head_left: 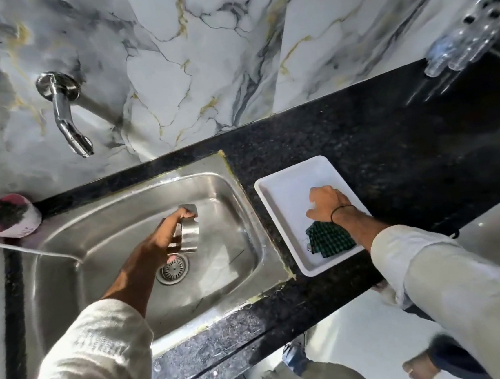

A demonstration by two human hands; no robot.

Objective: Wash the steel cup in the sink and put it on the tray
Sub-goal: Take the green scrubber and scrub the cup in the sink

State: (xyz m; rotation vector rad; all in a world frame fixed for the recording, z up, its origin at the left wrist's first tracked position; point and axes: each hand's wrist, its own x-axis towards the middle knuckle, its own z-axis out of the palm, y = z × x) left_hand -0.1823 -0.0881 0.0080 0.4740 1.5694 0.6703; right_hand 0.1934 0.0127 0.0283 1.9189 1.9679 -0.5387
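Observation:
My left hand [159,239] is wrapped around the steel cup [189,229], holding it on its side low inside the steel sink [230,191], just above the drain [172,268]. The chrome tap [69,123] juts from the wall above the sink's back left; no water is visible. My right hand [327,203] rests inside the white tray [276,193] on the counter to the right of the sink, fingers curled down; what it grips is hidden. A green checked cloth [328,240] lies in the tray just under my wrist.
A pink and white tub with a dark scrubber [6,216] sits at the sink's back left corner. Clear plastic bottles [468,34] stand at the far right of the black granite counter [390,146]. A marble wall rises behind.

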